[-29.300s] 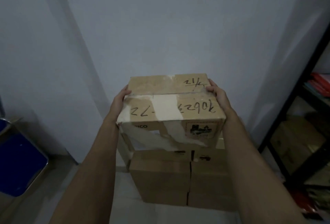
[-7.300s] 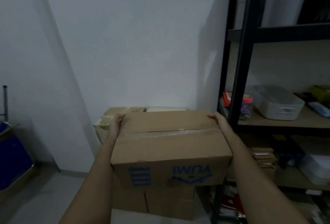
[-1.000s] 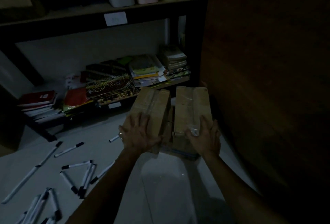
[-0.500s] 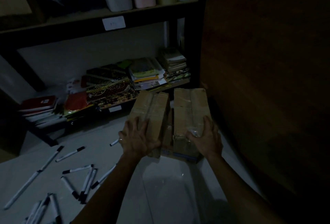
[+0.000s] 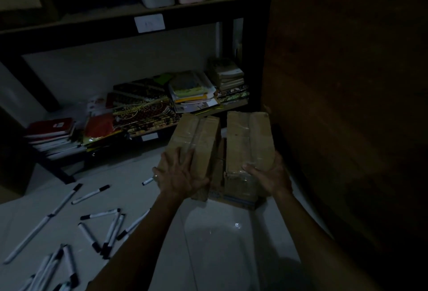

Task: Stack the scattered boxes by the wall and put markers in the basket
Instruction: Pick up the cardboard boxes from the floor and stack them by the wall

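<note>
Very dim, underexposed view. The pale floor point(image 5: 215, 239) catches a small glare spot; the brown panel point(image 5: 347, 82) at right sinks into shadow. Edges bow from wide-angle distortion; fine detail is soft and noisy.

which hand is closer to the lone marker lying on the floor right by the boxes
Left. The left hand rests on the left box, and the marker lies just beside its outer edge. The right hand holds the right box, farther away across both boxes.
</note>
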